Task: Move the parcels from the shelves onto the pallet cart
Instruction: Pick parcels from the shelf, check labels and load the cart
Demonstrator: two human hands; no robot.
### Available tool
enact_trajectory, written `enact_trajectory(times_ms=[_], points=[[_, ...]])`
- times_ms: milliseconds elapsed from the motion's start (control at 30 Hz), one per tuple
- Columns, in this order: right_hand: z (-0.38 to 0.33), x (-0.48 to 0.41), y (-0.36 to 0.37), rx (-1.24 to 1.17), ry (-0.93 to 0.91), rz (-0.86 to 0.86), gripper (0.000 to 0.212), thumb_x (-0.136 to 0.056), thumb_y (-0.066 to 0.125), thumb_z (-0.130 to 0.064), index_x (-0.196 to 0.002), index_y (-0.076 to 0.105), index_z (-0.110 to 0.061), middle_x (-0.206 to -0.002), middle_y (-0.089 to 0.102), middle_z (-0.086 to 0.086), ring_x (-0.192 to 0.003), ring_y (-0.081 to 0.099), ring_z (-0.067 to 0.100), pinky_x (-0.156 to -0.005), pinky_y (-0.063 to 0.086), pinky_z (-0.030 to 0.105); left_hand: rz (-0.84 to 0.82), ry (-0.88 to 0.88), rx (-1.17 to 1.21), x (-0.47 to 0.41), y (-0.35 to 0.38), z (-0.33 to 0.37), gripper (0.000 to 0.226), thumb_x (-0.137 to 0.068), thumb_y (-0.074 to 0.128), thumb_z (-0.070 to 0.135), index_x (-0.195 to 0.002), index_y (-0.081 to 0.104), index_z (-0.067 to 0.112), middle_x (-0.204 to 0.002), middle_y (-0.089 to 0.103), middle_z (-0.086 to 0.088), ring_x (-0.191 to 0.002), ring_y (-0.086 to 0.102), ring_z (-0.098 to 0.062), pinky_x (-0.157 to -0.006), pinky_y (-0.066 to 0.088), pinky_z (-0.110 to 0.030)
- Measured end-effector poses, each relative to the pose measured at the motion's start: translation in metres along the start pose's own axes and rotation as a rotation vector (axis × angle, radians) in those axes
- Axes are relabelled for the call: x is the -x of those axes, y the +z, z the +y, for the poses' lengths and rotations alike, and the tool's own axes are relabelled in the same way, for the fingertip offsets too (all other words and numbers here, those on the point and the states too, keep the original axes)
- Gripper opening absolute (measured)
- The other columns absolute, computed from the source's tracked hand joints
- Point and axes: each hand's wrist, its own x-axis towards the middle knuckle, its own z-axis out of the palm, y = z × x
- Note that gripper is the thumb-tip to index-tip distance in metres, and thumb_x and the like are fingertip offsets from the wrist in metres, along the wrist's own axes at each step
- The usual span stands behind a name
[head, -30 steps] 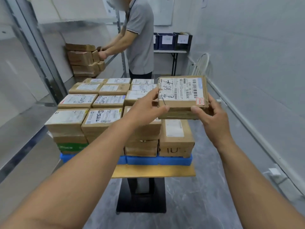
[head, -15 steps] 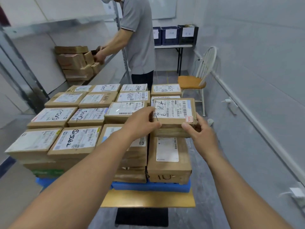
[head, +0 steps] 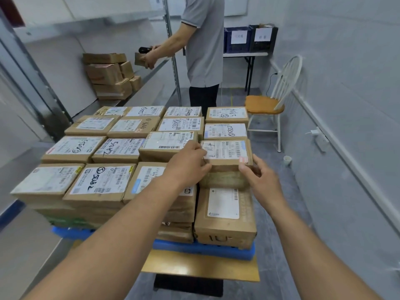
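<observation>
A brown labelled parcel (head: 226,151) sits on the right column of the stacked parcels on the pallet cart (head: 201,249), level with its neighbours. My left hand (head: 187,164) grips its near left corner, and my right hand (head: 258,178) holds its near right corner, thumb on the top edge. Several rows of taped cardboard parcels with white labels cover the blue pallet. More parcels (head: 108,75) stand piled on the metal shelf (head: 134,98) at the left.
Another person (head: 201,42) in a grey shirt stands behind the cart, holding a small box and a scanner at the shelf. A white chair with a wooden seat (head: 264,103) stands at the right wall. Blue crates sit on a far table (head: 245,54).
Both hands lowered the parcel from the air down onto the right column of the stack. The view came closer to the cart. The other person lifted a box off the shelf.
</observation>
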Motion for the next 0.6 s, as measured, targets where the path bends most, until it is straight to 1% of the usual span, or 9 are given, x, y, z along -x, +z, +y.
enact_trajectory(times_ms=[100, 167, 233, 300, 367, 433, 467, 533, 600], points=[[-0.001, -0.001, 0.002, 0.002, 0.025, -0.026, 0.037, -0.093, 0.055, -0.038, -0.13, 0.052, -0.033, -0.109, 0.062, -0.01, -0.103, 0.059, 0.011, -0.084, 0.047, 0.03, -0.011, 0.019, -0.045, -0.003, 0.001, -0.001, 0.036, -0.094, 0.051, 0.029, -0.125, 0.058, 0.012, -0.135, 0.041, 0.002, -0.11, 0.051, -0.016, -0.093, 0.045, -0.034], [-0.003, -0.001, 0.001, -0.003, 0.026, -0.039, 0.036, -0.094, 0.054, -0.036, -0.13, 0.052, -0.032, -0.107, 0.062, -0.011, -0.101, 0.059, 0.01, -0.08, 0.045, 0.027, -0.015, 0.024, -0.061, -0.004, 0.001, -0.001, 0.032, -0.095, 0.051, 0.028, -0.121, 0.061, 0.013, -0.134, 0.042, 0.003, -0.113, 0.049, -0.016, -0.092, 0.045, -0.033], [-0.005, -0.002, 0.001, 0.002, 0.032, -0.051, 0.036, -0.094, 0.054, -0.037, -0.13, 0.052, -0.032, -0.108, 0.062, -0.011, -0.101, 0.059, 0.01, -0.08, 0.046, 0.028, -0.008, 0.035, -0.073, -0.005, 0.002, -0.003, 0.031, -0.095, 0.05, 0.028, -0.119, 0.062, 0.014, -0.133, 0.043, 0.003, -0.114, 0.048, -0.016, -0.092, 0.044, -0.032], [-0.007, -0.003, 0.001, 0.044, 0.026, -0.05, 0.038, -0.093, 0.054, -0.037, -0.131, 0.05, -0.031, -0.112, 0.062, -0.008, -0.104, 0.058, 0.012, -0.083, 0.046, 0.03, 0.001, 0.042, -0.062, -0.004, 0.003, -0.004, 0.032, -0.095, 0.05, 0.028, -0.122, 0.061, 0.015, -0.133, 0.044, 0.003, -0.115, 0.047, -0.015, -0.092, 0.044, -0.031], [-0.01, -0.002, -0.002, 0.135, -0.003, -0.019, 0.043, -0.093, 0.055, -0.037, -0.134, 0.047, -0.029, -0.121, 0.055, -0.004, -0.11, 0.054, 0.014, -0.084, 0.041, 0.029, 0.01, 0.056, -0.045, -0.002, 0.003, -0.003, 0.035, -0.095, 0.05, 0.028, -0.128, 0.056, 0.017, -0.135, 0.044, 0.003, -0.118, 0.046, -0.015, -0.094, 0.042, -0.031], [-0.016, -0.001, -0.004, 0.274, -0.058, 0.037, 0.049, -0.093, 0.056, -0.034, -0.139, 0.042, -0.023, -0.126, 0.046, 0.001, -0.118, 0.045, 0.018, -0.085, 0.034, 0.027, 0.031, 0.073, -0.041, 0.002, 0.002, -0.003, 0.04, -0.095, 0.049, 0.029, -0.134, 0.051, 0.019, -0.136, 0.045, 0.004, -0.121, 0.044, -0.014, -0.095, 0.04, -0.03], [-0.018, 0.0, -0.004, 0.35, -0.114, 0.073, 0.052, -0.092, 0.056, -0.033, -0.14, 0.041, -0.021, -0.128, 0.044, 0.002, -0.121, 0.042, 0.019, -0.084, 0.032, 0.026, 0.051, 0.084, -0.05, 0.005, 0.001, -0.003, 0.041, -0.095, 0.049, 0.03, -0.135, 0.049, 0.02, -0.136, 0.046, 0.004, -0.123, 0.043, -0.014, -0.095, 0.039, -0.03], [-0.023, 0.0, -0.003, 0.478, -0.264, 0.129, 0.053, -0.09, 0.058, -0.03, -0.139, 0.042, -0.019, -0.131, 0.046, 0.005, -0.122, 0.04, 0.021, -0.085, 0.034, 0.027, 0.101, 0.103, -0.078, 0.011, -0.002, -0.003, 0.042, -0.096, 0.048, 0.032, -0.136, 0.048, 0.021, -0.135, 0.047, 0.004, -0.124, 0.04, -0.014, -0.095, 0.037, -0.029], [-0.03, 0.004, 0.003, 0.529, -0.364, 0.156, 0.051, -0.088, 0.063, -0.025, -0.135, 0.05, -0.012, -0.132, 0.049, 0.01, -0.122, 0.042, 0.026, -0.091, 0.039, 0.033, 0.161, 0.115, -0.119, 0.02, -0.006, -0.005, 0.041, -0.096, 0.048, 0.033, -0.136, 0.048, 0.022, -0.133, 0.049, 0.005, -0.122, 0.04, -0.015, -0.095, 0.034, -0.027]])
